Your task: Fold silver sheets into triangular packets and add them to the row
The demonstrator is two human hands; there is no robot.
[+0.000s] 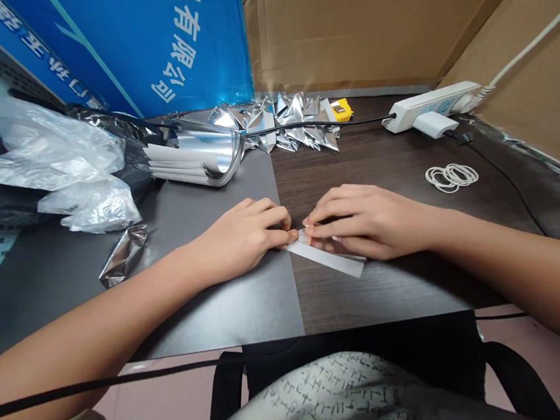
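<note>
A narrow silver-white strip of folded foil paper (pixel 332 260) lies on the dark wooden table (pixel 395 278), slanting down to the right. My left hand (pixel 243 236) pinches its upper left end, fingers curled closed. My right hand (pixel 365 221) presses on the same strip from the right, fingers together over it. Both sets of fingertips meet at the strip's end, right where a grey mat (pixel 210 309) borders the bare wood.
A curled stack of silver sheets (pixel 200 155) lies behind my left hand, and a pile of folded foil pieces (pixel 286 120) at the back. Crumpled plastic bags (pixel 58 165), a loose foil piece (pixel 123 255), rubber bands (pixel 451 175), a power strip (pixel 431 106) and cardboard walls (pixel 341 26) surround the work spot.
</note>
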